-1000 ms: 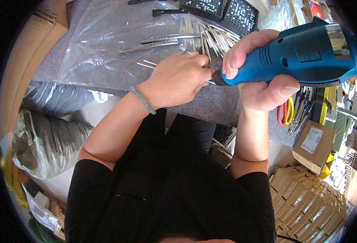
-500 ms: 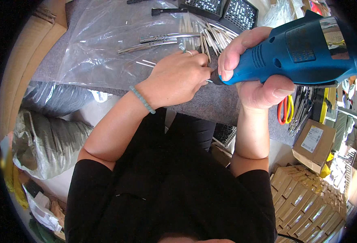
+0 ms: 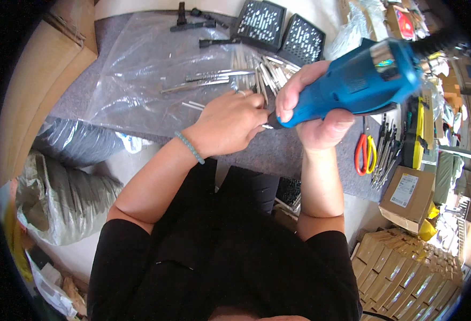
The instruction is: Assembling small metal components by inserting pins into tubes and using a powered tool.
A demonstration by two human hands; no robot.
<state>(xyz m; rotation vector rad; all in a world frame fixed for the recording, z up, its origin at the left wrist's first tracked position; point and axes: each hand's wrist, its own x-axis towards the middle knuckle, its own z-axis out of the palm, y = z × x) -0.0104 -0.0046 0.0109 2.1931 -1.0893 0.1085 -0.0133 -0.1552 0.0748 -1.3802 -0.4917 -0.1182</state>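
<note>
My right hand (image 3: 322,128) grips a blue corded power tool (image 3: 353,85) with a narrow black nose pointing left. The tool's exact kind I cannot make out. Closed at that nose is my left hand (image 3: 230,122), its fingertips pinched together. A small shiny metal tip (image 3: 268,127) shows just below those fingers; the rest of the piece is hidden. Beyond my hands lies a loose pile of thin metal rods (image 3: 272,75). Longer curved metal strips (image 3: 206,76) and two thin white sticks (image 3: 193,105) rest on clear plastic sheeting (image 3: 133,80) to the left.
Two black perforated trays (image 3: 259,24) of small silvery pieces stand at the back, near black tool parts (image 3: 192,25). Red-and-yellow-handled scissors or pliers (image 3: 365,154) and slim metal tools (image 3: 388,152) lie right. Cardboard boxes (image 3: 406,195) stand beyond the table's right edge.
The power tool and both hands sit a little lower and further left in view. The view has shifted, showing more of the back trays. Both grips stay the same.
</note>
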